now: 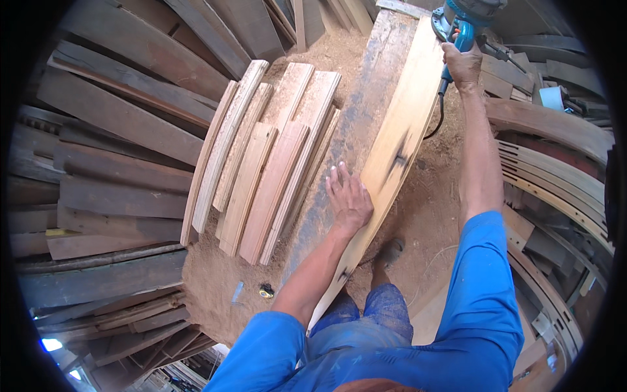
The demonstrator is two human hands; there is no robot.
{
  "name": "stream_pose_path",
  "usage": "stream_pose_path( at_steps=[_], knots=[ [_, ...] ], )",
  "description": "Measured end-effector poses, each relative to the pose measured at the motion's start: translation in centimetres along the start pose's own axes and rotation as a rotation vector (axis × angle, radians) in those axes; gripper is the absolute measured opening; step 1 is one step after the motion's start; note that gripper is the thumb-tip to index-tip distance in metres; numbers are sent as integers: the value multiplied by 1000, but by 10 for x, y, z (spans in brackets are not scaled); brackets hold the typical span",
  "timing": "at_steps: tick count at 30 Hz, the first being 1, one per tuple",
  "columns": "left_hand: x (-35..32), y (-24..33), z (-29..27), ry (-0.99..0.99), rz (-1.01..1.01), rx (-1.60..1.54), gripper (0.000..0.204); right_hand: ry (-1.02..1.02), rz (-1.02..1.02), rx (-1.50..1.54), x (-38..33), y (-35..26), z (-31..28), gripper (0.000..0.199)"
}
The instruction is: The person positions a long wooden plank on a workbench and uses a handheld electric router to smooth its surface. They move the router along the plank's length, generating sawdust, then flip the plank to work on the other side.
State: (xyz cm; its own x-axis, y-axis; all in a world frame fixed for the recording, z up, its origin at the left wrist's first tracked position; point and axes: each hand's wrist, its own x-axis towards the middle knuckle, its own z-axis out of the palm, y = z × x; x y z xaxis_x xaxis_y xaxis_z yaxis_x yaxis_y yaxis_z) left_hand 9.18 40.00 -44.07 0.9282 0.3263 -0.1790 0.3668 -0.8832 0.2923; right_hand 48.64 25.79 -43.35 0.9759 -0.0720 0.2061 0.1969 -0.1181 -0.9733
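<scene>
At the far end of a long pale wooden plank (401, 111), my right hand (462, 64) is closed around the blue handle of a corded router (465, 29) with a grey motor body. Its round base faces the plank's far edge; the bit is hidden. A black cord (436, 121) drops from the handle beside the plank. The plank has dark knots and lies along a worn, stained bench board (366, 85). My left hand (349, 201) lies flat with fingers stretched, across the plank's left edge and the bench board, holding nothing.
Left of the bench board, several moulded wooden strips (274, 189) lie on sawdust. A tape measure (266, 291) sits nearer me. Stacked dark boards (124, 111) fill the left side. Curved slotted wooden pieces (555, 176) are piled at the right. Sawdust covers the floor (424, 215).
</scene>
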Motion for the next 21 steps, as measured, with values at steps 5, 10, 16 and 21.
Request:
stream_pose_path(
  at_steps=[5, 10, 16, 21],
  knots=[
    [0, 1, 9, -12, -12, -46, 46, 33, -176, -170, -101, -6, -11, 35],
    [7, -5, 17, 34, 2, -81, 49, 41, 46, -128, -250, -90, -4, 34],
    [-9, -50, 10, 6, 118, -281, 49, -51, 123, -130, -443, -133, -15, 35],
    [-160, -112, 3, -80, 77, -106, 44, -136, 270, -106, -607, -176, -38, 25]
  ],
)
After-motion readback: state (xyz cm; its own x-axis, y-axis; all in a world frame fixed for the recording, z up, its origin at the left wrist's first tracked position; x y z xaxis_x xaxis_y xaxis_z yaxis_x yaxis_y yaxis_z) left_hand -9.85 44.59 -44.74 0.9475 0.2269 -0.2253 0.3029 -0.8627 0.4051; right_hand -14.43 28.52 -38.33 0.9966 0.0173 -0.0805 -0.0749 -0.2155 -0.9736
